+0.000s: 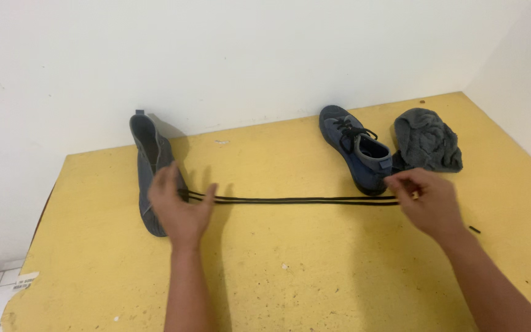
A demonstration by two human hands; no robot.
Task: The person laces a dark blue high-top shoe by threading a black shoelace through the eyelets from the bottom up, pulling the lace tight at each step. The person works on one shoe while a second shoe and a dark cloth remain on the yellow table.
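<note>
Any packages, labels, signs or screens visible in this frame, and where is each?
Small white paper label with dark print: stuck at the near left corner of the yellow table, roughly rectangular, edge torn.
No packages, signs or screens in view.

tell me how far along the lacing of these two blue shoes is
Done: the right-side shoe already carries a black lace, knotted on top. In hand: the left hand and right hand stretch a black lace doubled across the yellow table. Left: the left-side shoe shows no lace, so threading it looks not yet started. A grey cloth lies aside.
</note>
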